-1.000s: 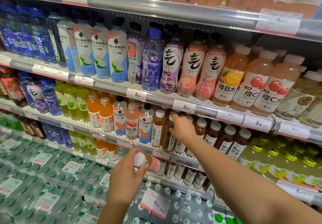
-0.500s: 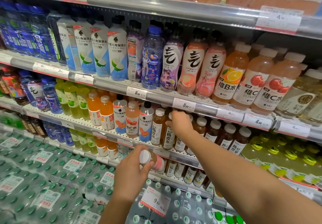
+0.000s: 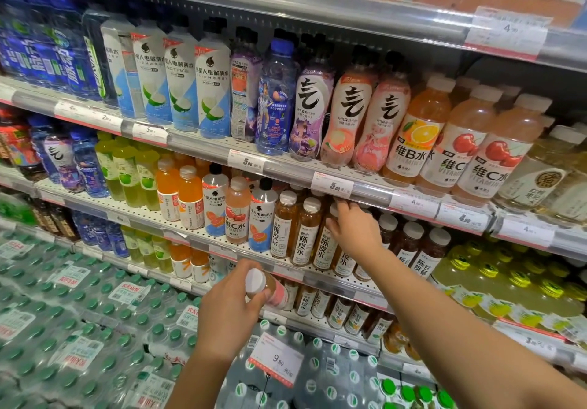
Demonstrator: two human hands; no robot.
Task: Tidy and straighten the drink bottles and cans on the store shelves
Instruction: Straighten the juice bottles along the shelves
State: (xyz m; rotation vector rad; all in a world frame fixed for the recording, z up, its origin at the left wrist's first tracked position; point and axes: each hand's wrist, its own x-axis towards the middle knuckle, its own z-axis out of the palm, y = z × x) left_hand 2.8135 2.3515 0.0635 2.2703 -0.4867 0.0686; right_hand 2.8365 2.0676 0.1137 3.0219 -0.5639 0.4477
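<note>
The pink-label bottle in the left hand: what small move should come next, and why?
Probably carry the pink-label bottle up beside the matching cherry-label bottle on the shelf above. The left hand holds it off the shelf, while the right hand reaches among the brown tea bottles.

I'm looking at a shop's drinks aisle. Tiers of metal shelves (image 3: 317, 171) above and beside my right hand (image 3: 355, 230) carry rows of bottled drinks (image 3: 349, 106), with price tags (image 3: 332, 185) clipped to the shelf rails. Below my left hand (image 3: 228, 310), shrink-wrapped water packs (image 3: 79, 313) are stacked with a price card (image 3: 276, 362).
</note>
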